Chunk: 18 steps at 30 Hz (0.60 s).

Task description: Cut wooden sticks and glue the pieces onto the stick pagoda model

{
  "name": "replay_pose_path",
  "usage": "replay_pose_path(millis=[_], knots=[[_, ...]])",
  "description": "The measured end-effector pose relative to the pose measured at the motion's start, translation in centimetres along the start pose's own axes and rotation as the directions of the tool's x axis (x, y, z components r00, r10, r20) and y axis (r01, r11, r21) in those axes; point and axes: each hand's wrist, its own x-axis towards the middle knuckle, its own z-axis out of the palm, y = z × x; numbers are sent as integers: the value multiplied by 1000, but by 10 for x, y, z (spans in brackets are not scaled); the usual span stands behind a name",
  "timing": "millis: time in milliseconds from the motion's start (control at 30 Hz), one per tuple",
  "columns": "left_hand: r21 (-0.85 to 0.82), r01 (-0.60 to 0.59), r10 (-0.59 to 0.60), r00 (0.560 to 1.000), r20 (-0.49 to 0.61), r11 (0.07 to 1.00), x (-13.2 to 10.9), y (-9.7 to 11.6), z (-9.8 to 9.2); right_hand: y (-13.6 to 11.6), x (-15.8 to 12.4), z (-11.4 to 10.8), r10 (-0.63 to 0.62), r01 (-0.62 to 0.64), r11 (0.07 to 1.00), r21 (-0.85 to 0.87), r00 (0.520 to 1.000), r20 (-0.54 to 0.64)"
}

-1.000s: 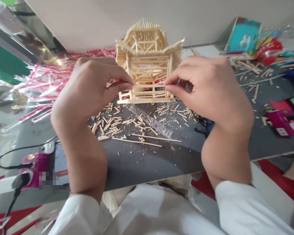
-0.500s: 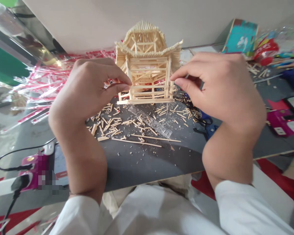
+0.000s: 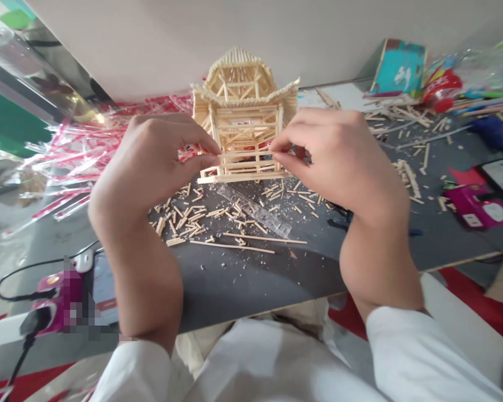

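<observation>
A small pagoda model (image 3: pixel 243 100) built of pale wooden sticks stands on the dark board (image 3: pixel 243 273) near the wall. My left hand (image 3: pixel 151 162) pinches the left end of a thin horizontal stick (image 3: pixel 246 153) held against the model's front. My right hand (image 3: pixel 339 156) pinches the right end of the same stick, thumb and forefinger closed. Both hands are level with the model's lower rails.
Cut stick ends and longer sticks (image 3: pixel 230 244) litter the board, with a clear plastic ruler (image 3: pixel 255 209) among them. Red-and-clear wrappers (image 3: pixel 79 151) pile at the left. A teal box (image 3: pixel 398 67), pens and a magenta pack (image 3: pixel 480 209) lie at the right; a charger and cable (image 3: pixel 37 279) lower left.
Half a second ago my right fingers were apart and off the stick; now they pinch its right end again. The view has shifted slightly, and the model sits lower in the picture.
</observation>
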Motion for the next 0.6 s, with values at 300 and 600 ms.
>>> replay_pose_path(millis=[300, 600], knots=[[-17, -24, 24, 1000, -5, 1000, 0, -3, 2, -3, 0, 1, 1, -1, 999, -46, 1000, 10], [13, -48, 48, 999, -17, 999, 0, -5, 3, -3, 1, 0, -11, 11, 999, -53, 1000, 6]])
